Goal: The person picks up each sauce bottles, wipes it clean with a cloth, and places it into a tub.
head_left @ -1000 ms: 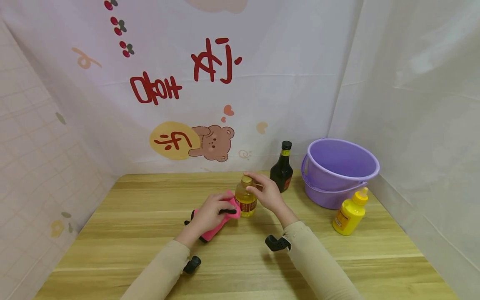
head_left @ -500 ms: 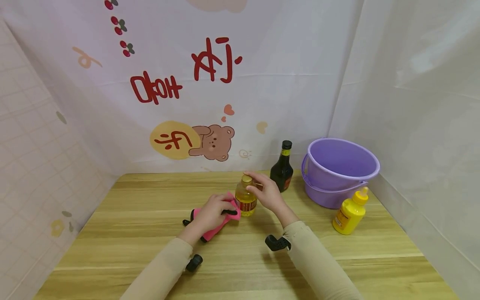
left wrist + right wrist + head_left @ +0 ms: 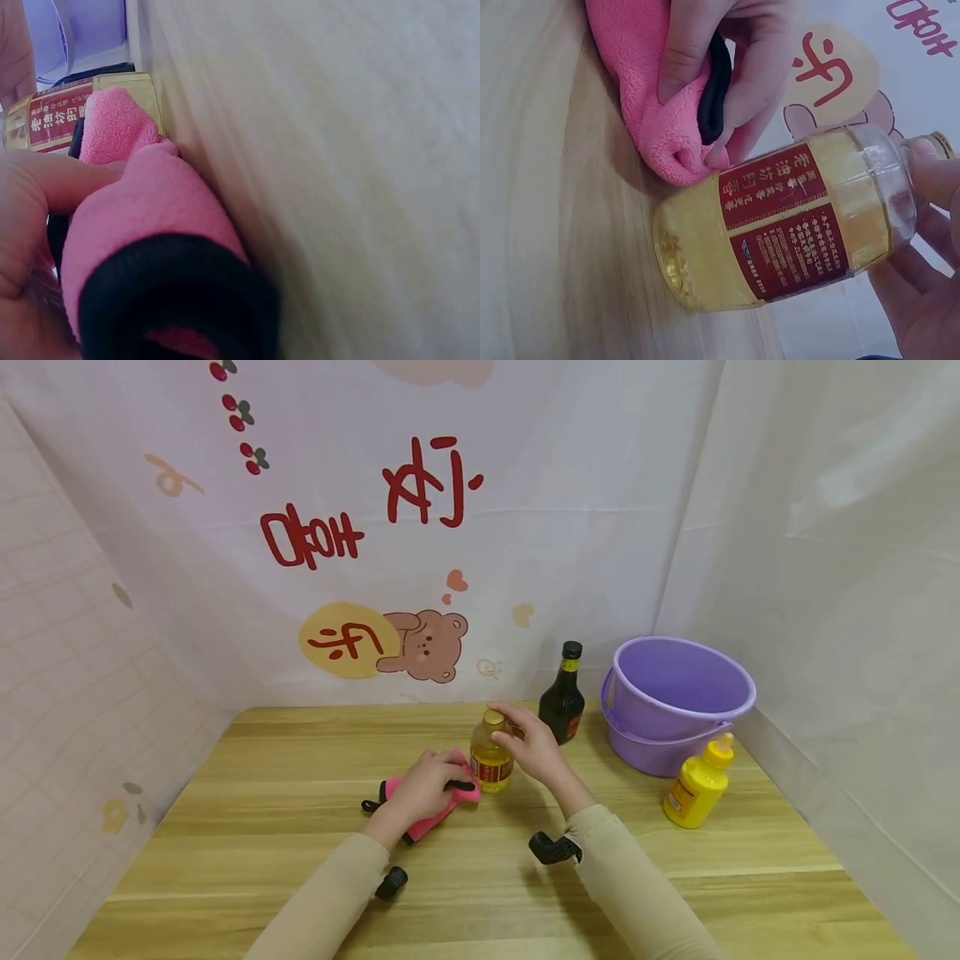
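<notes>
Pale wood grain is running from left to right across the bench [image 3: 487, 906]. Nearest, left of centre, the left hand [image 3: 429, 785] is pinching a folded pink cloth [image 3: 165, 202] with black edging, its grip filled with bunched fabric; the cloth's right end is touching the oil bottle [image 3: 491, 772]. Its fleecy pile is looking soft, light and limp, so the gathered middle is probably offering the surest hold. To the right, a yellow bottle [image 3: 697, 789] is standing just in front of a purple bucket [image 3: 652, 720]. Slightly beyond the cloth, the oil bottle is standing upright, and the right hand [image 3: 536, 747] is holding it in a narrow grip about the cap and shoulder; the far-side fingers are partly hidden, so their pressure is impossible to tell. Smooth and partly filled, the bottle is probably being heavier and more slippery than the cloth: its neck is suiting steadying, its labelled body lifting. Farther off, a dark bottle [image 3: 560, 708] is standing left of the bucket, and a printed backdrop [image 3: 585, 568] is hanging behind.
</notes>
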A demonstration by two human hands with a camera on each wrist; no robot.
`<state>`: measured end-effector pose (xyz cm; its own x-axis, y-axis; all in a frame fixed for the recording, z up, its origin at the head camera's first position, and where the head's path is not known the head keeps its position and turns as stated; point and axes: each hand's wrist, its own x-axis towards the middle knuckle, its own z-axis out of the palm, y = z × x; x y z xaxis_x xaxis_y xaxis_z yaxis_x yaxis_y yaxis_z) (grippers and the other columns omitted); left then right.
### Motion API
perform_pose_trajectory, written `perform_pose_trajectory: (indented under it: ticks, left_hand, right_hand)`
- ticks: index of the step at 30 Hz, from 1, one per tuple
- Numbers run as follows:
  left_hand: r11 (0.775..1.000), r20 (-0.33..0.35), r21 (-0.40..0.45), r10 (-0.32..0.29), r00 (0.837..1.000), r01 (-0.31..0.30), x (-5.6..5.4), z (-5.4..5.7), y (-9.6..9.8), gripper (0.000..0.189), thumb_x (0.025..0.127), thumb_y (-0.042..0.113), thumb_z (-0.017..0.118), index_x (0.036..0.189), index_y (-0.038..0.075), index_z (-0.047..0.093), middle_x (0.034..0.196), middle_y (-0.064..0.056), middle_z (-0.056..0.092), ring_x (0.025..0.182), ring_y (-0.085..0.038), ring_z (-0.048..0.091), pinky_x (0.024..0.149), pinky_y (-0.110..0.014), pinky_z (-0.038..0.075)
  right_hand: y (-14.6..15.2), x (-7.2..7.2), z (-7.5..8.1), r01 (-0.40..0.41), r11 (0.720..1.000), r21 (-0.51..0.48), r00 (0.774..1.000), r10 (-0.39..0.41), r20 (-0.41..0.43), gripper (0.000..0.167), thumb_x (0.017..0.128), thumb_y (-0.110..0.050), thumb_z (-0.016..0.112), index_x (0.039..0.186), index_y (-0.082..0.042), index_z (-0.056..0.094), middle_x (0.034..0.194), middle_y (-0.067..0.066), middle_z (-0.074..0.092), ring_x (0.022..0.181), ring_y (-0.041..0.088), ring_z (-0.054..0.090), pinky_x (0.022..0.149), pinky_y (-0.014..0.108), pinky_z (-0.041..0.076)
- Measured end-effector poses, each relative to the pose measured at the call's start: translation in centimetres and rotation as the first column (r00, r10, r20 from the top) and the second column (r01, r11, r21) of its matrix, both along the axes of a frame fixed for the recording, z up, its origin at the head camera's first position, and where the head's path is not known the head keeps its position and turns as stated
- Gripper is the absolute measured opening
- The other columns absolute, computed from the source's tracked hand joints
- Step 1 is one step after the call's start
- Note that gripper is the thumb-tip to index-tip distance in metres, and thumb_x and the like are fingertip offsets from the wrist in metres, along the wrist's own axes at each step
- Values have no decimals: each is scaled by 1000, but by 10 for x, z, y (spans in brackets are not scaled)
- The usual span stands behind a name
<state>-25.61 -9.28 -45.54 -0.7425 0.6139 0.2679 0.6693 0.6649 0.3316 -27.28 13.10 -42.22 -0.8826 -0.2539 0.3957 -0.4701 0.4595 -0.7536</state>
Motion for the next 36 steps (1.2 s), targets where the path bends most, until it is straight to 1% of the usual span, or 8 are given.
perform_pose_trajectory:
  ticks: [3, 7, 12, 18, 24, 30, 33, 36]
  left_hand:
    - [999, -11, 29, -20, 1000, 20, 0, 0, -2, 32, 80, -11, 68, 98, 13, 78, 123, -13, 65, 113, -34, 57, 94, -49, 45]
    - [997, -28, 64, -29, 999, 30, 2, 2, -7, 31, 80, -12, 68, 98, 11, 78, 122, -16, 66, 116, -34, 58, 98, -52, 42]
    - [995, -41, 102, -5, 999, 9, 6, 5, -13, 30, 79, -11, 71, 101, 9, 78, 123, -16, 65, 114, -35, 60, 101, -54, 42]
    - [983, -69, 185, 35, 997, -22, 9, 15, -17, 31, 79, -12, 70, 100, 8, 78, 124, -17, 65, 113, -37, 61, 100, -55, 44]
    - [972, -102, 230, 65, 993, -40, 8, 23, -20, 31, 78, -12, 71, 102, 5, 78, 125, -18, 64, 114, -39, 61, 100, -55, 45]
    - [965, -96, 256, 87, 992, -60, 10, 29, -23, 32, 77, -12, 70, 104, 5, 78, 126, -18, 64, 115, -40, 59, 100, -56, 43]
    - [960, -88, 272, 92, 992, -65, 10, 31, -23, 33, 77, -12, 71, 103, 5, 78, 126, -18, 64, 115, -41, 59, 100, -55, 44]
    - [954, -73, 290, 98, 992, -73, 10, 33, -23, 33, 77, -13, 71, 104, 5, 78, 128, -17, 63, 117, -41, 58, 101, -53, 45]
  right_hand:
    - [-1, 4, -1, 39, 999, 32, 998, -37, -49, 52, 92, -14, 71, 141, -9, 55, 132, 15, 57, 121, 32, 56, 105, 50, 43]
    - [-3, 7, -1, 117, 992, 43, 987, -111, -120, 58, 88, -18, 76, 141, -9, 54, 130, 15, 59, 119, 32, 57, 102, 52, 44]
    - [-6, 10, -1, 201, 980, 10, 960, -195, -201, 57, 83, -18, 81, 135, -9, 60, 121, 15, 63, 113, 32, 59, 96, 50, 48]
    - [-13, 16, 0, 257, 966, 33, 934, -239, -267, 53, 80, -20, 84, 127, -7, 64, 117, 11, 67, 106, 28, 63, 94, 47, 49]
    - [-21, 18, 1, 347, 933, 95, 913, -313, -262, 53, 79, -28, 85, 124, -10, 64, 115, 11, 66, 103, 28, 62, 90, 47, 50]
    - [-27, 17, 3, 412, 903, 122, 896, -376, -236, 46, 81, -29, 83, 121, -12, 66, 113, 9, 66, 99, 26, 64, 83, 44, 52]
    - [-28, 18, 5, 421, 900, 115, 892, -387, -234, 43, 82, -28, 83, 119, -12, 67, 112, 8, 67, 97, 25, 65, 79, 42, 53]
    - [-27, 17, 7, 409, 907, 104, 896, -377, -236, 41, 82, -27, 83, 117, -12, 67, 110, 8, 68, 96, 25, 66, 78, 42, 54]
